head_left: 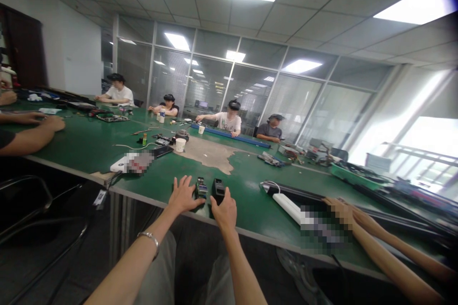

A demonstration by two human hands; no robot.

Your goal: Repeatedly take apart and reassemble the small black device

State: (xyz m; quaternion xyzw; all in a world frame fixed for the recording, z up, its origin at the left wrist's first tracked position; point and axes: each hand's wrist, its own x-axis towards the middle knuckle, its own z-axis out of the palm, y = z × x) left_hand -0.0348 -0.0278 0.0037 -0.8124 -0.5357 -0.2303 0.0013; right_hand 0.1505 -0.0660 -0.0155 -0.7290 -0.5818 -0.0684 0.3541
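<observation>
My left hand (184,195) lies on the green table with its fingers spread. Just right of its fingers is a small device with silvery and blue parts showing (201,188); the thumb reaches its near end. A black plastic case (218,188) stands beside that device, a small gap between them. My right hand (225,209) has thumb and fingers on either side of the case's near end, closed around it. The exact finger contact is partly hidden.
Left on the table (246,176) are a white power bank (119,164) and a paper cup (180,144). A co-worker's hands (339,214) rest near a white bar (288,207) at right. A green tray (352,175) holds parts. Several people sit around the table.
</observation>
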